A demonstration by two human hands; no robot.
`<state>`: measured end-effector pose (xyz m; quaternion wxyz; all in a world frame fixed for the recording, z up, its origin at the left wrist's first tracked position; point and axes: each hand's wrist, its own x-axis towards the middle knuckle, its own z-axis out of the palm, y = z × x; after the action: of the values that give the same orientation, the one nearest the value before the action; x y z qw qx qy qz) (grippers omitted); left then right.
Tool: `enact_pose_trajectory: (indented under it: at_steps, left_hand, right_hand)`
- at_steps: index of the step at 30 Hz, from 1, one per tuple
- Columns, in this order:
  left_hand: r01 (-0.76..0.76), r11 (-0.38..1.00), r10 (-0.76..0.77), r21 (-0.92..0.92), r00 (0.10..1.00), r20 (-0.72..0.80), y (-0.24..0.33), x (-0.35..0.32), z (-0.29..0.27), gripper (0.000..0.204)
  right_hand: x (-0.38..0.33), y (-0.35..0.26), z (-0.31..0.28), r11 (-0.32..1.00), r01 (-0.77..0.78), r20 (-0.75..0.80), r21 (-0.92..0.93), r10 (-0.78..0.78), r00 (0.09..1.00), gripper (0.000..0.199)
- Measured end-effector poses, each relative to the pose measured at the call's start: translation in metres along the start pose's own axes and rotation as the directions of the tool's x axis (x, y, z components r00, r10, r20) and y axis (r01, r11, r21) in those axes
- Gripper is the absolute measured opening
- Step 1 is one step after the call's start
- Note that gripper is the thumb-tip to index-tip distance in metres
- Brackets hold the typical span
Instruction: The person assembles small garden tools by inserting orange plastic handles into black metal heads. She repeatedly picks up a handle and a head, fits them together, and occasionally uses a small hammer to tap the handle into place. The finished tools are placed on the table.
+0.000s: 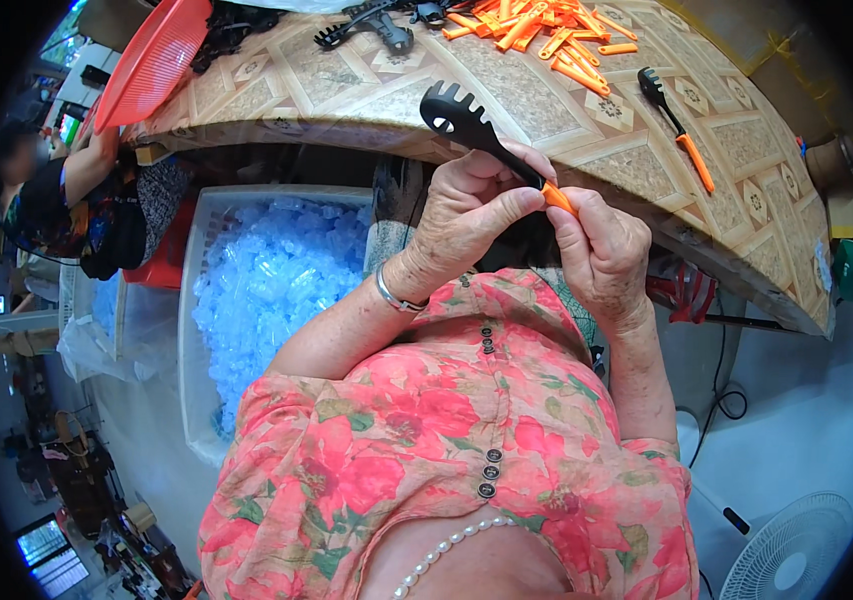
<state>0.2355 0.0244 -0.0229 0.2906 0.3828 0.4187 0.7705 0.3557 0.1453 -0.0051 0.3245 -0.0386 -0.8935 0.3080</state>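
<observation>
On the table (pixel 546 110), orange handles (pixel 546 30), finished spoon (pixel 674 125), red basket (pixel 151 65).

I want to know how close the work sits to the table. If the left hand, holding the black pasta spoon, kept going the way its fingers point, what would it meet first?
Probably the right hand: the left hand has its fingers pointing across at it, both closed on the black pasta spoon and its orange handle piece. Beyond lies the table edge; depth is unclear.
</observation>
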Motion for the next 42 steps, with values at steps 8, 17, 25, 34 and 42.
enact_pose_trajectory:
  at_steps: [8,17,25,34,42]
  left_hand:
    - [-0.013,1.000,0.013,-0.003,0.999,-0.031,-0.007,0.005,-0.013,0.023]
    - [-0.096,0.984,0.098,0.151,0.995,-0.007,0.004,0.005,-0.012,0.031]
    - [-0.241,0.866,0.251,0.438,0.967,0.036,-0.006,0.003,-0.005,0.023]
    - [-0.057,0.998,0.058,-0.036,0.998,0.037,-0.015,0.000,0.003,0.021]
    - [0.076,0.990,-0.074,0.116,0.997,-0.021,-0.010,0.014,0.007,0.015]
  right_hand:
    - [0.001,0.008,0.003,0.992,-0.049,-0.022,0.116,0.052,0.998,0.018]
    - [-0.004,0.008,0.000,0.987,-0.100,-0.070,0.129,0.109,0.992,0.010]
    - [-0.014,0.008,0.000,0.969,-0.135,-0.002,0.206,0.139,0.990,0.012]
    - [-0.012,0.007,0.003,0.963,-0.098,0.043,0.250,0.090,0.995,0.017]
    - [-0.017,0.011,0.012,0.951,-0.196,-0.058,0.239,0.215,0.975,0.020]
